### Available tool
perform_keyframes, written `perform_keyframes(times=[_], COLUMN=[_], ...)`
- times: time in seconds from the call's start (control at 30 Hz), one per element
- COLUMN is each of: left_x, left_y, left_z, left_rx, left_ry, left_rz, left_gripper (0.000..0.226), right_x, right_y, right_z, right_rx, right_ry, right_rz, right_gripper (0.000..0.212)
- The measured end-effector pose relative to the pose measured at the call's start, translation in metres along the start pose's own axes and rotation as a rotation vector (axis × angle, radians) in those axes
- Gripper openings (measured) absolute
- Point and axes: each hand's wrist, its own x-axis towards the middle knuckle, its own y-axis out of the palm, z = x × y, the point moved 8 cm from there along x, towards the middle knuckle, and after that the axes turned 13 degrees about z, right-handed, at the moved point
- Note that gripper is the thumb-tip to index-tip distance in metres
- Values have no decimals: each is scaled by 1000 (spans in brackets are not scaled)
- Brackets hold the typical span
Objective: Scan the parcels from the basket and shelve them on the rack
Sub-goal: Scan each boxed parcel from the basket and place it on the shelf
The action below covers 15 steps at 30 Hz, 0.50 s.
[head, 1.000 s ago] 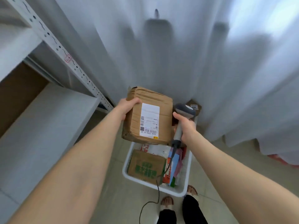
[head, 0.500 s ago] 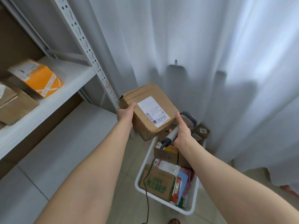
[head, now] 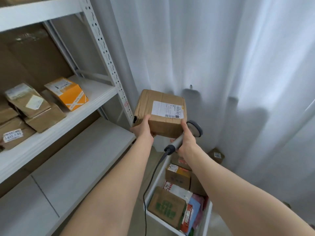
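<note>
1. While the parcel (head: 160, 113) hangs in the air just off the right front corner of the rack's (head: 109, 65) middle shelf (head: 98, 91), above the far end of the basket (head: 162, 221), its support looks uneven. The left hand (head: 143, 128) grips the near left corner, thumb on top and fingers curled underneath.
2. The right hand (head: 186, 142) is wrapped round the handle of the scanner (head: 194, 129), and only a fingertip steadies the parcel's near right edge. A slip on that side would probably drop the parcel into the basket.
3. The label faces up and the scanner head sits beside the parcel, aimed away. Whether a read has registered cannot be told, so there is a risk of shelving it unscanned.
4. The cable (head: 150, 181) trails down along the basket's left wall. A reach toward the shelf may snag it there.
5. Middle shelf: an orange parcel (head: 68, 94) lies near the right end, with brown parcels (head: 29, 101) stacked to its left. A careless push could shove them.
6. Basket contents:
   - a green-printed box (head: 166, 206) at the near edge
   - a white bag (head: 177, 189)
   - an orange-labelled box (head: 178, 174)
   - flat packets (head: 194, 210) along the right wall
</note>
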Motion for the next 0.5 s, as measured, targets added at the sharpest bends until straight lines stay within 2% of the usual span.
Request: perform_keyframes(times=[0.13,0.27,0.33,0.4,0.5], left_x=[2,-1,-3,-1,8], left_y=[-6,-9,-10,-12,-19], left_z=[-2,1,-2,-13,-56], left_rx=[187,312,376,401,398], left_ry=[-77,-200,-241,-235,-43], left_rz=[178,361,429,461,339], left_gripper=[49,37,39,55,64], right_x=[-2,-4,-6,-6,-6], right_y=[5,23,30,32,32], right_z=[22,38,45,51,59], right_rx=[-63,5,-9,-46,-160], right_ry=[-83,-150,-174,-196,-208], right_rz=[-33,55,92,115,181], right_gripper=[87,64,63,63,57])
